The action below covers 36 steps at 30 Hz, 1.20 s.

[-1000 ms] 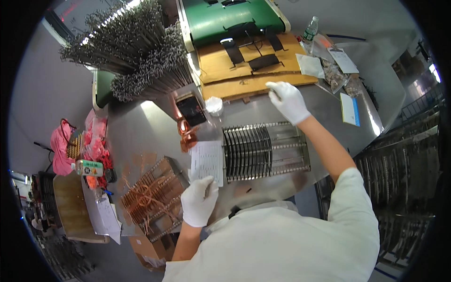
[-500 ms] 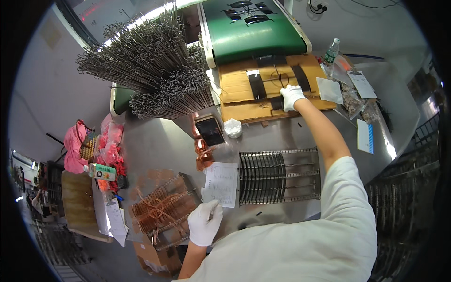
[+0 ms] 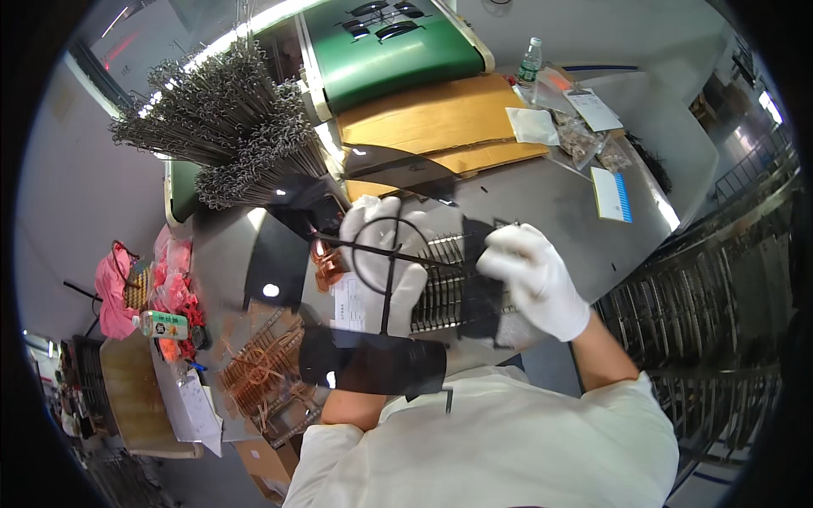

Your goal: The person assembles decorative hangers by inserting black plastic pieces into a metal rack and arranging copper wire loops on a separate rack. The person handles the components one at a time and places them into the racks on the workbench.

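Note:
A black wire frame, a cross with a ring and curved dark plates at its ends, is raised toward me over the table. My white-gloved left hand sits behind the ring, with fingers bent around the crossing wires; the frame partly covers it. At the frame's right-hand plate, my gloved right hand has its fingers curled at the edge, slightly blurred. Partly hidden behind the frame is a wire rack holding dark curved strips. Also behind lies a paper sheet.
Copper-coloured wire parts lie at left. Bundled hooked wires stand far left, beside a green conveyor belt carrying another black frame. Flat cardboard lies before it. A bottle and bags are far right.
The black frame has left the cardboard and now hangs before me. My right hand has drawn back toward me with it. My left hand has risen behind it, and the view has shifted.

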Motion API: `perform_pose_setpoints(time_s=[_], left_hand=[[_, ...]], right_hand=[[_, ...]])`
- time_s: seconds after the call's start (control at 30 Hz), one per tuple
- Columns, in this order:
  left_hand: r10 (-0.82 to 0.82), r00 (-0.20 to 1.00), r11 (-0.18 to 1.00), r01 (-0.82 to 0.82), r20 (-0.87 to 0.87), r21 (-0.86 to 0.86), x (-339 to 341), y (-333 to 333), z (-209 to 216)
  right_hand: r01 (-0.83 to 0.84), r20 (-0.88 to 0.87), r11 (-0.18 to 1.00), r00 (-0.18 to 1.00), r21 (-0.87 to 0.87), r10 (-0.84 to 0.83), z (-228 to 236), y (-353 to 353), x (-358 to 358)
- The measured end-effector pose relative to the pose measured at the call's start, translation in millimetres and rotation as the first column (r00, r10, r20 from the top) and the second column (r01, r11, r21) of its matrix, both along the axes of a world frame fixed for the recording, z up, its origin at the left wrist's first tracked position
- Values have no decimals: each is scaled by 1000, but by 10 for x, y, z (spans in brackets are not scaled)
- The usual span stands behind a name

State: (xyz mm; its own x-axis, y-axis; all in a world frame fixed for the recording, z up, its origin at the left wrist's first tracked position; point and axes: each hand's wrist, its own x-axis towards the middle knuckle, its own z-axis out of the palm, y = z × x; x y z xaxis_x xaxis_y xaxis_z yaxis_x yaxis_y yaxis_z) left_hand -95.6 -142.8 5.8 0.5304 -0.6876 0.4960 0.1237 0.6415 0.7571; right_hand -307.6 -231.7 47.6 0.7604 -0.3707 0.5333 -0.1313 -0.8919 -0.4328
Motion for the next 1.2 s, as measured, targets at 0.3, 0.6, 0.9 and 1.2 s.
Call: perform_pose_setpoints(time_s=[0.3, 0.6, 0.9, 1.2], left_hand=[[28, 508, 997, -76, 861, 13, -225, -171, 435], [-671, 719, 730, 597, -181, -332, 1109, 528, 439], [-415, 883, 906, 381, -218, -183, 891, 742, 199], [-461, 859, 882, 416, -222, -224, 866, 651, 129]], right_hand=[[276, -355, 791, 931, 546, -79, -533, 176, 374], [178, -154, 271, 982, 946, -109, -1067, -223, -70], [313, -289, 266, 949, 912, -123, -1531, -1, 241], [409, -441, 281, 896, 868, 56, -1413, -196, 167]])
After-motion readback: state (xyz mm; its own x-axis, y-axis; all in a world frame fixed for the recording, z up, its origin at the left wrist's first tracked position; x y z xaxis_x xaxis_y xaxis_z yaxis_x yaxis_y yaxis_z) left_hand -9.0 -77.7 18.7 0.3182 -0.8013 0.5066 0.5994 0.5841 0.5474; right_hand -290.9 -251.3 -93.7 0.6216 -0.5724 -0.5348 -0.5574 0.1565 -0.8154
